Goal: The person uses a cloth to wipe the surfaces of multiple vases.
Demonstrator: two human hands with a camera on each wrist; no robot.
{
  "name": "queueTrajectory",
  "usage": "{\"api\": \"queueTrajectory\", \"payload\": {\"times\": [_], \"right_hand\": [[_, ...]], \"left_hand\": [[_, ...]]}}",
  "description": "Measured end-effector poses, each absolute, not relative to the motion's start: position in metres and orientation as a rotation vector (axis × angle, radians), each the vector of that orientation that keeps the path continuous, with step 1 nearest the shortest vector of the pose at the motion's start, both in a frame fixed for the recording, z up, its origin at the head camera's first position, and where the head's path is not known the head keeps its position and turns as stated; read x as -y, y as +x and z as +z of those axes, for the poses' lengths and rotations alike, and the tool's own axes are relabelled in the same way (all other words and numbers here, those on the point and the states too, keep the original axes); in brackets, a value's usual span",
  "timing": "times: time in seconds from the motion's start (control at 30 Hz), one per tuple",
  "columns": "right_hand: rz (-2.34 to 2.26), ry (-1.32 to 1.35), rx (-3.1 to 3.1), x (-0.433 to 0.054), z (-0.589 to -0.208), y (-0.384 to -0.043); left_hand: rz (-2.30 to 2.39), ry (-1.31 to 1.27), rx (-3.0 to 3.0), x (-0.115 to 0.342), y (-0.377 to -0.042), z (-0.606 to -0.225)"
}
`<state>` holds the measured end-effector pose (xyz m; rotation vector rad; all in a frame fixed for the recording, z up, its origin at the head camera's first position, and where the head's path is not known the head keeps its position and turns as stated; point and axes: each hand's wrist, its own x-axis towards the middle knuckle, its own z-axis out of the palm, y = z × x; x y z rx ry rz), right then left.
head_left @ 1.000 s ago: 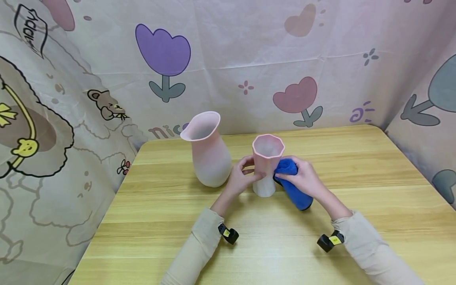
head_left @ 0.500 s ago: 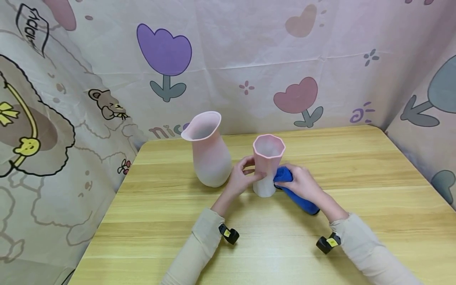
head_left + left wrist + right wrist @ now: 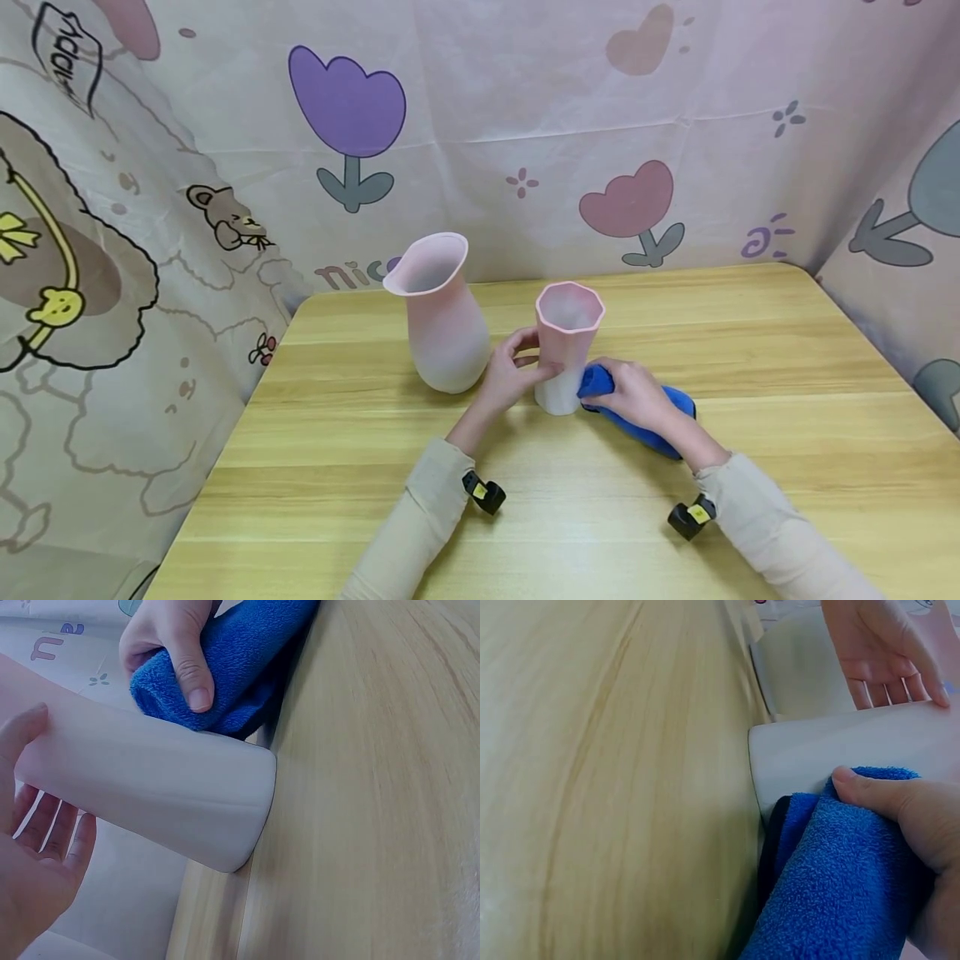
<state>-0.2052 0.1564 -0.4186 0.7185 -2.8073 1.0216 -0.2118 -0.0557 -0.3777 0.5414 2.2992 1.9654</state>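
Note:
A slim faceted vase point(image 3: 567, 350), pink at the rim and white at the base, stands upright on the wooden table. My left hand point(image 3: 511, 370) grips it around the middle from the left, thumb in front and fingers behind. On the other side, my right hand point(image 3: 636, 395) holds a folded blue towel point(image 3: 597, 381) against the vase's lower side. In the right wrist view the thumb pinches the towel point(image 3: 840, 862) close to the vase base point(image 3: 802, 750). The left wrist view shows the towel point(image 3: 232, 660) pressed along the white lower wall.
A wider pink-and-white vase point(image 3: 448, 333) with a flared, slanted lip stands just left of my left hand. Behind the wooden table point(image 3: 337, 467) hangs a printed cloth backdrop point(image 3: 480, 108), which also runs down both sides.
My right hand has slid the towel down the vase's right side, from mid-height toward the base. The towel's loose end now spreads to the right behind the wrist. The left hand keeps its grip.

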Motion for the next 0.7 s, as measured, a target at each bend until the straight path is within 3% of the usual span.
{"api": "queueTrajectory", "payload": {"times": [0.7], "right_hand": [[1.283, 0.517, 2.657, -0.155, -0.382, -0.199]], "left_hand": [[1.963, 0.556, -2.299, 0.056, -0.211, -0.377]]}}
